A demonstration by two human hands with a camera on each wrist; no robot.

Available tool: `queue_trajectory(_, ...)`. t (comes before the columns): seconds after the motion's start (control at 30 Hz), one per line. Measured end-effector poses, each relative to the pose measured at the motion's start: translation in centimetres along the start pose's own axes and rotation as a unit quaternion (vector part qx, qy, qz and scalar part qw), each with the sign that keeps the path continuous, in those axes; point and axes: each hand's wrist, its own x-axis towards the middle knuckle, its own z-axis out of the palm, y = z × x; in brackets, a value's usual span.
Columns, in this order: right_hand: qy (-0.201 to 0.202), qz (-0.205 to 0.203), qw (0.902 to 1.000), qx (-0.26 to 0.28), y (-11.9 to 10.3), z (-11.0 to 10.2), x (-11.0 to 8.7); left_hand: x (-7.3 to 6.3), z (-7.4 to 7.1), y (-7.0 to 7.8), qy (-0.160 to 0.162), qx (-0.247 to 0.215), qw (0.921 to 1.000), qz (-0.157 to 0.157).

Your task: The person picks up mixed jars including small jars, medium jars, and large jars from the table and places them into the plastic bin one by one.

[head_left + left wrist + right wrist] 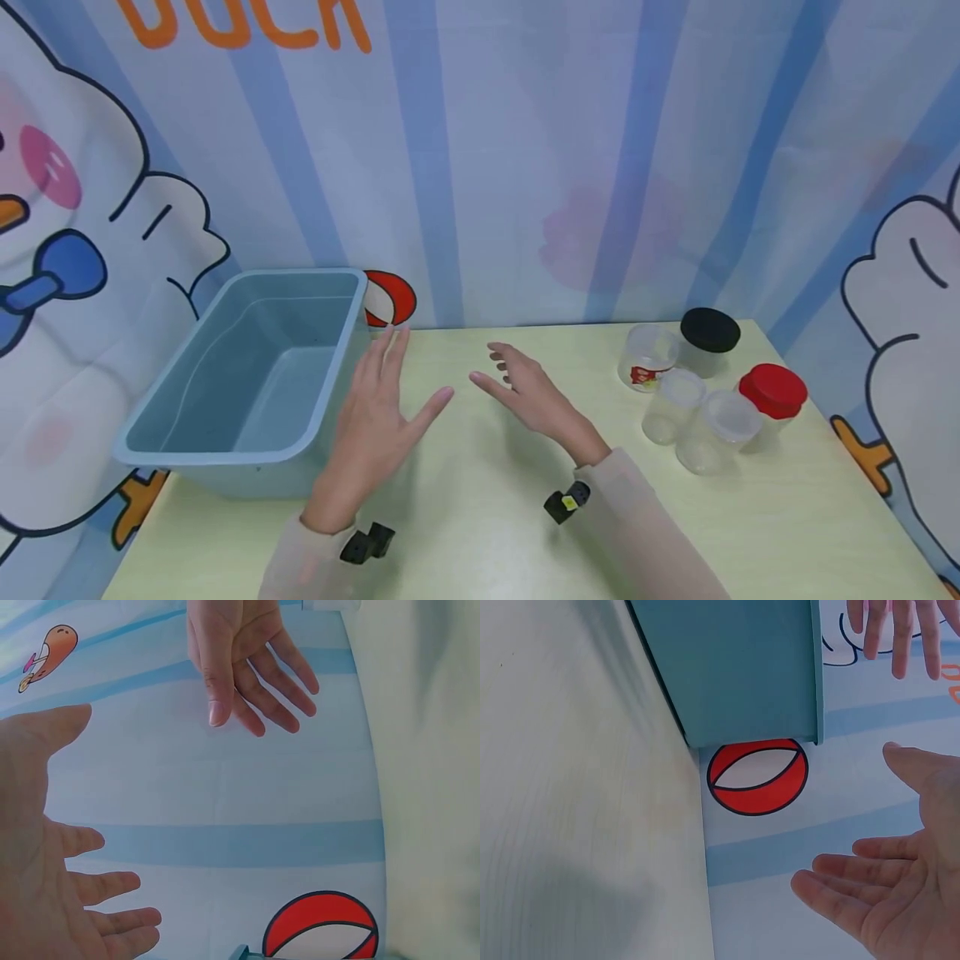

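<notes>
While the left hand [375, 425] is spread, a blue bin [217, 457] at its nine o'clock, the right hand [531, 393], likewise spread, has five jars [672, 410] at three o'clock.

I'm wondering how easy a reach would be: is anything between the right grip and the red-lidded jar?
Yes: in the head view, the two front clear jars stand between the right grip and the red-lidded jar. One partly hides its body.
</notes>
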Motion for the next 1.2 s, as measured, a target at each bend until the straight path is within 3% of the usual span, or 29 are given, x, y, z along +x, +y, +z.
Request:
queue_trajectory(0.23, -0.005, -0.016, 0.9994, 0.029, -0.7, 0.5, 0.5, -0.1, -1.1, -0.3, 0.013, 0.011, 0.9999, 0.002)
queue_trajectory(0.43, -0.012, -0.025, 0.9976, 0.063, -1.3, 0.9, 0.9, -0.2, -1.8, -0.6, 0.013, 0.020, 0.9996, -0.014)
queue_trajectory(1.2, -0.031, -0.024, 0.9955, 0.086, -4.2, 1.9, 2.0, -0.8, -4.5, -3.7, 0.053, 0.055, 0.9968, -0.022)
